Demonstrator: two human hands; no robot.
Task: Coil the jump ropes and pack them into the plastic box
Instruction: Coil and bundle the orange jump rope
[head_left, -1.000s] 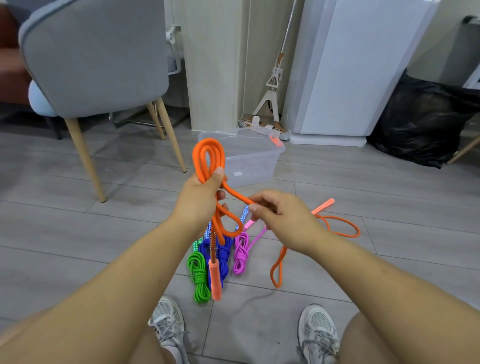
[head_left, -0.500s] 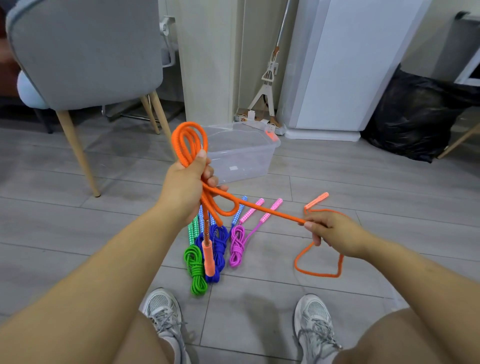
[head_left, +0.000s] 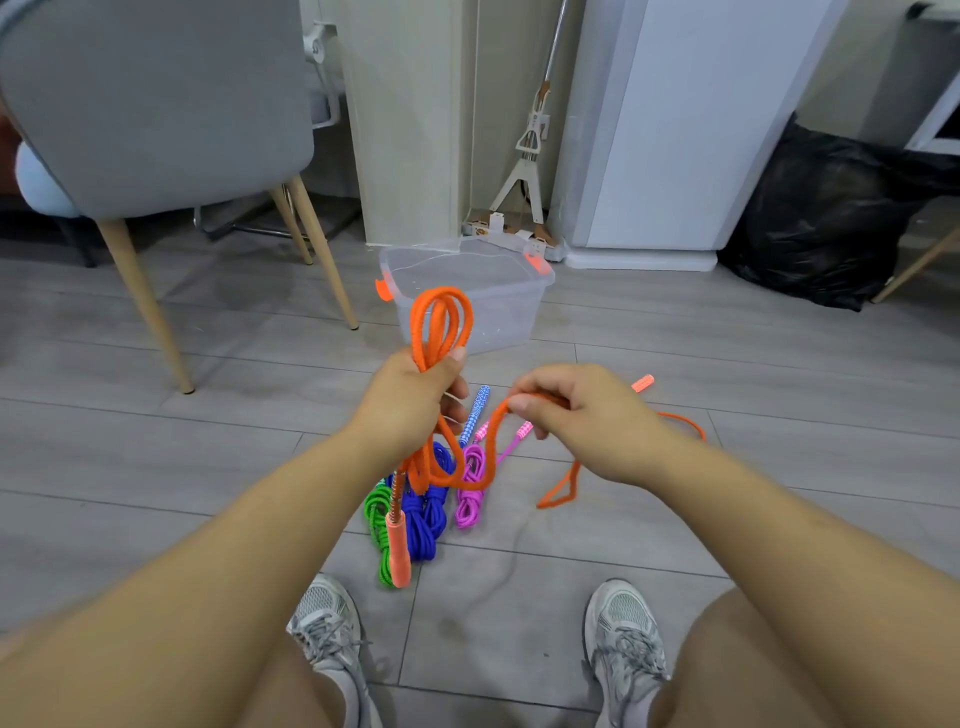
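Orange jump rope (head_left: 440, 322) — gripped by both hands.

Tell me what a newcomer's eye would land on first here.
The bright orange jump rope stands out first, its loops gripped in the left hand at centre while the right hand pinches the loose strand beside it. Behind them sits a clear plastic box, and below the hands lie a coiled green rope, a coiled blue rope and a coiled pink rope.

Coiled ropes (head_left: 423, 512) on floor (head_left: 156, 441), box (head_left: 498, 306) behind.
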